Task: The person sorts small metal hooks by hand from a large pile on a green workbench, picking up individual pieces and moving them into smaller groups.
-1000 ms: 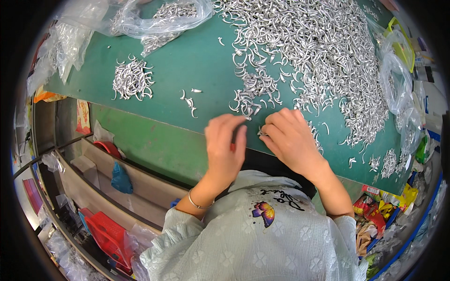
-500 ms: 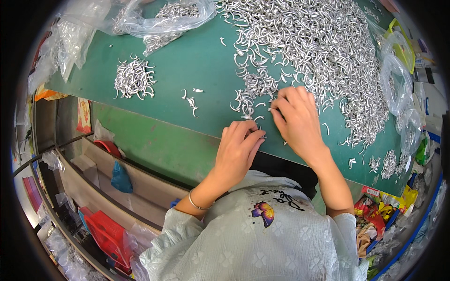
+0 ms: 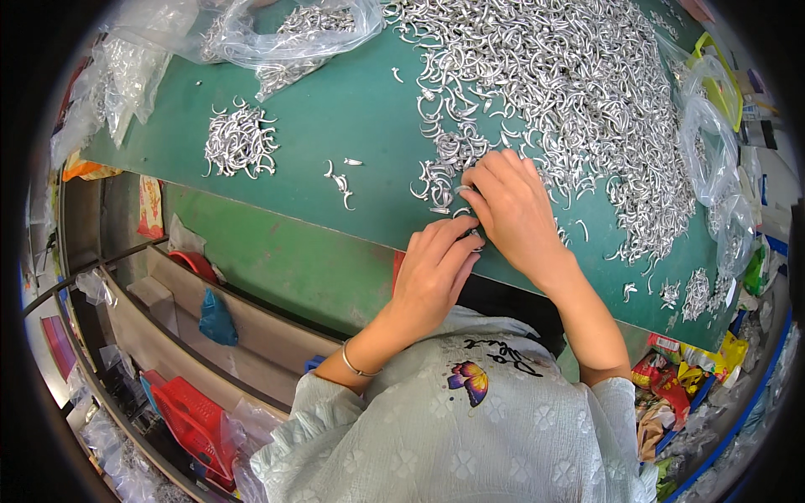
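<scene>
Close to the table's near edge, my left hand [image 3: 432,267] is closed in a pinch, with a bit of a small silver metal piece [image 3: 477,235] showing at its fingertips. My right hand [image 3: 513,214] is just beside it, thumb and index finger pinched on a small curved silver piece [image 3: 463,189]. Loose curved silver pieces [image 3: 438,180] lie left of the right fingers. Beyond them spreads a large heap of the same pieces [image 3: 553,75]. A small separate pile [image 3: 241,140] sits to the left, with a few single pieces [image 3: 342,186] between it and my hands.
Clear plastic bags [image 3: 293,42] holding silver pieces lie at the far left of the green table [image 3: 327,109]. More clear bags [image 3: 708,134] hang by the right edge. Small clusters [image 3: 696,293] sit at the near right. A drawer-like trough [image 3: 251,335] and red basket [image 3: 197,423] are below left.
My right hand has moved left and slightly closer to my left hand, now with a curved silver piece visible at its fingertips. My left hand has shifted slightly right.
</scene>
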The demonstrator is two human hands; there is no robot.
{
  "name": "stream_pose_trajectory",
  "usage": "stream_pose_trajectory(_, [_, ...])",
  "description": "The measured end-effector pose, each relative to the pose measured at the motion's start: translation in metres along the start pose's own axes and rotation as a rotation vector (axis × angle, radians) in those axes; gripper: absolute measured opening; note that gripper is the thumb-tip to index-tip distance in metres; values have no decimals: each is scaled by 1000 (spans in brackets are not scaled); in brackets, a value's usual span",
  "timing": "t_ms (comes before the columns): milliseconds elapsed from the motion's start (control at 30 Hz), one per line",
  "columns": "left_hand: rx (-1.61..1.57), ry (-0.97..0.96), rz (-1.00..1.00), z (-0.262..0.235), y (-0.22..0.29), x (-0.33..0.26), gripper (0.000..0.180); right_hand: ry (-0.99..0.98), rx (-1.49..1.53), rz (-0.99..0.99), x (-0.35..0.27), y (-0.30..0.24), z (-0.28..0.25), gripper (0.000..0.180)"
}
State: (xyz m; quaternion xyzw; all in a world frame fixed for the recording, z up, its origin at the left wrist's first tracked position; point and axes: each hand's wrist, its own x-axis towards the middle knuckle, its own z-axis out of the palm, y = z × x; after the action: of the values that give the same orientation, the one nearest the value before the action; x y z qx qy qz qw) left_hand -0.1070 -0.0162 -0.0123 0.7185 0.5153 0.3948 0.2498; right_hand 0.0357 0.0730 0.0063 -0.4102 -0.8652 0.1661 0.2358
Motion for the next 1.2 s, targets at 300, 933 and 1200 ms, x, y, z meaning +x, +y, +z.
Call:
stream_pose_trajectory(300, [-87,67,-45,1,-4,-5,42,-150,-18,52,-30,-19,-24,12])
stream_pose_trajectory(933, [-18,116,-26,-6,1,-26,32,-38,99,43,-12,-23,-5,33])
stream_pose_trajectory(1200, [118,-11,53,6,3,-13,42,-49,121,-4,0,-15,3,14])
